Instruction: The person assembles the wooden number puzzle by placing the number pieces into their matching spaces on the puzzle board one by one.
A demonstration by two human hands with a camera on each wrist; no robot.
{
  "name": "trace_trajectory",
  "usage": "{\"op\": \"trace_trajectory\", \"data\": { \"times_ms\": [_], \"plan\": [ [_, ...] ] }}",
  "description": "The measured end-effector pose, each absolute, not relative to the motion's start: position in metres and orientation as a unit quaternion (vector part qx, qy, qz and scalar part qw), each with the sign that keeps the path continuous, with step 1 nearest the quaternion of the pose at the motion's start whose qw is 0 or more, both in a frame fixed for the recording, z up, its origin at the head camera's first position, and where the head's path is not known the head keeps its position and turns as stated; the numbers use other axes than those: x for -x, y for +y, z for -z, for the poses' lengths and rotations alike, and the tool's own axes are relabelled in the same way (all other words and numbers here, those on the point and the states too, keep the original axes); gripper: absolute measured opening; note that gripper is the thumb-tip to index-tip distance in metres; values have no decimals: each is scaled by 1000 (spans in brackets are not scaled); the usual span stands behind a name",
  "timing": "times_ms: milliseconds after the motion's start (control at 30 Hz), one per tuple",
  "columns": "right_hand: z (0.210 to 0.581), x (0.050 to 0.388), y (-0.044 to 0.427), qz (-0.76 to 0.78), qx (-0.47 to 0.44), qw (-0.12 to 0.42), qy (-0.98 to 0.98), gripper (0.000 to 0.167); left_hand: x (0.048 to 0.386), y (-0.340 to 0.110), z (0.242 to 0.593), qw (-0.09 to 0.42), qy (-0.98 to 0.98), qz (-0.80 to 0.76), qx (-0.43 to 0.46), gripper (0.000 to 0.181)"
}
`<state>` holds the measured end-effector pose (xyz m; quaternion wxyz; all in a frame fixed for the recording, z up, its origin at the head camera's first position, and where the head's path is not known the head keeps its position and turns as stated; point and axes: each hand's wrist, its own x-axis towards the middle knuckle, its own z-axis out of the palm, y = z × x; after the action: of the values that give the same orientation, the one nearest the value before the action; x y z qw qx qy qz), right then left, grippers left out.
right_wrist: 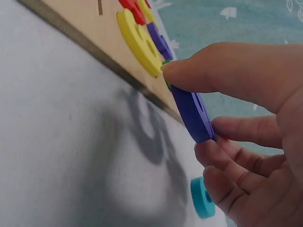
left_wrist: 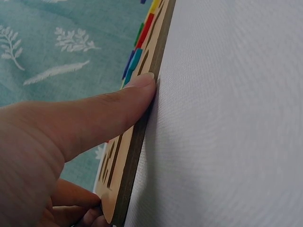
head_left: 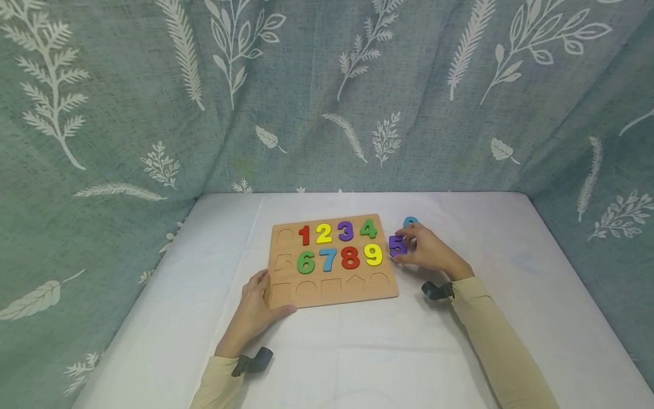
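Observation:
A wooden number puzzle board [head_left: 337, 272] lies on the white table, with coloured numerals 1 to 4 in its upper row and 6 to 9 in the middle row. My left hand [head_left: 257, 304] holds the board's lower left corner, the thumb [left_wrist: 118, 111] along the front edge. Just off the board's right edge, my right hand [head_left: 429, 250] pinches a purple number 5 [head_left: 397, 246] between thumb and fingers; the right wrist view shows the purple piece [right_wrist: 193, 113] raised above the cloth. A blue piece [head_left: 410, 221], partly hidden behind that hand, lies on the table.
Outlined recesses [head_left: 331, 286] run along the board's bottom row and left column. The white cloth-covered table [head_left: 368, 352] meets a green leaf-patterned curtain [head_left: 306, 113] at the back and sides. A dark wrist camera [head_left: 437, 290] is strapped to each wrist.

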<state>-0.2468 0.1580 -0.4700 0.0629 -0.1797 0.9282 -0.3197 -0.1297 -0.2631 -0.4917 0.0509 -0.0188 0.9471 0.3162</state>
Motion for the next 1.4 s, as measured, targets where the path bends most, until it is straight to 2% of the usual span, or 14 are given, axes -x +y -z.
{"op": "trace_trajectory", "data": {
  "times_ms": [267, 833, 1400],
  "plan": [
    [458, 248, 149, 330, 220, 40, 917, 62, 130, -263, 493, 49, 948, -315, 22, 122],
    [425, 250, 96, 353, 228, 57, 906, 57, 129, -264, 492, 52, 948, -312, 27, 123],
    [416, 261, 32, 362, 278, 53, 888, 61, 130, -263, 490, 51, 949, -311, 17, 120]
  ]
}}
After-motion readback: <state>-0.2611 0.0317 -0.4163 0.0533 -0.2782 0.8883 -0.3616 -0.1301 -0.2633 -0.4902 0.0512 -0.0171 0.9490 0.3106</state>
